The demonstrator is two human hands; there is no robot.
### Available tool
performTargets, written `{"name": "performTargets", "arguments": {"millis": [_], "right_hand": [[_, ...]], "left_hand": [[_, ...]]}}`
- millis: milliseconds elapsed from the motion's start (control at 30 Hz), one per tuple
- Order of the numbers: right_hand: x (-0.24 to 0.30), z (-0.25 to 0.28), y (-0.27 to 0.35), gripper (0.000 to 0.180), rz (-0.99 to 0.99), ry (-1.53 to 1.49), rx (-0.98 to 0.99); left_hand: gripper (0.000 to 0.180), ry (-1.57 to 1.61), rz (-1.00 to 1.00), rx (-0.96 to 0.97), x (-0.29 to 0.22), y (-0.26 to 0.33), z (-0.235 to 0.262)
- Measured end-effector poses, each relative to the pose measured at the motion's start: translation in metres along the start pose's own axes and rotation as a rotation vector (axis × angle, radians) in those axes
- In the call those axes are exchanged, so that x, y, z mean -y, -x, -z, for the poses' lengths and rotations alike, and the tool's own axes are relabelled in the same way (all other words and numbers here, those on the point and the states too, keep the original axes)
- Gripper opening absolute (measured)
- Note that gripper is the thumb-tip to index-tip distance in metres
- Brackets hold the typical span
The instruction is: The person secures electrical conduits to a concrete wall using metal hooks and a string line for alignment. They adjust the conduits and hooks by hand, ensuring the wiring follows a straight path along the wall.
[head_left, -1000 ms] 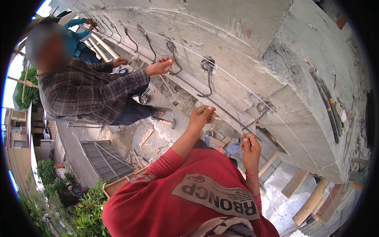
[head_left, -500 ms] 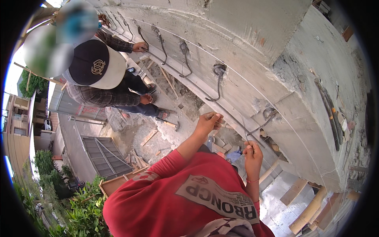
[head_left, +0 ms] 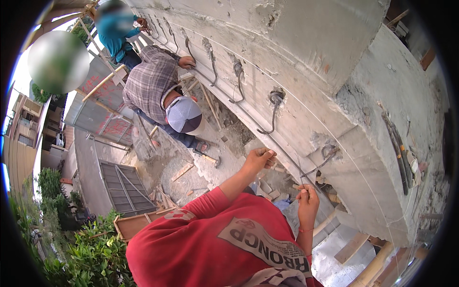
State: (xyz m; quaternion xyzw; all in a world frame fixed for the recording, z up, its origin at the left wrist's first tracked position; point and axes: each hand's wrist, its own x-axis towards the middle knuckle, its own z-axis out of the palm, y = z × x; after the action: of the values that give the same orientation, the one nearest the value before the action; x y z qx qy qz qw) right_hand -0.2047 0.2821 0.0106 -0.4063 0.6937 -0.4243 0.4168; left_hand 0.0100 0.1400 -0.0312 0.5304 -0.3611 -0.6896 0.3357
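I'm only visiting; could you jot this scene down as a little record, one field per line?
Wall: grey concrete, rough
Bar: long, dark, along the wall
Hooks: dark, sticking out of the wall
Left grip: curled, beside the bar; contents too small to tell
Right grip: curled, near where bar and hook cross; contents unclear
Co-worker: plaid shirt, bent over, hand at the bar
Farther person: teal top
Ground: hammer, loose wood

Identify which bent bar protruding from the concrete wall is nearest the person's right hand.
The lowest bent bar in the picture, its end just above the right hand; the other bent bars emerge higher and farther left.
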Motion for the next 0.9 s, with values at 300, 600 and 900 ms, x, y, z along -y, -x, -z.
{"name": "performTargets", "arguments": {"millis": [300,600,900], "right_hand": [[0.002,0.001,0.0,0.021,0.063,0.034,0.039],[0.001,0.001,0.002,0.021,0.139,0.113,0.05],[-0.001,0.011,0.014,0.023,0.191,0.215,0.086]], "left_hand": [[0.046,-0.105,-0.037,0.226,-0.002,0.019,-0.024],[0.049,0.027,-0.093,0.304,0.005,0.024,-0.039],[0.031,0.038,-0.196,0.055,-0.002,0.031,-0.047]]}}
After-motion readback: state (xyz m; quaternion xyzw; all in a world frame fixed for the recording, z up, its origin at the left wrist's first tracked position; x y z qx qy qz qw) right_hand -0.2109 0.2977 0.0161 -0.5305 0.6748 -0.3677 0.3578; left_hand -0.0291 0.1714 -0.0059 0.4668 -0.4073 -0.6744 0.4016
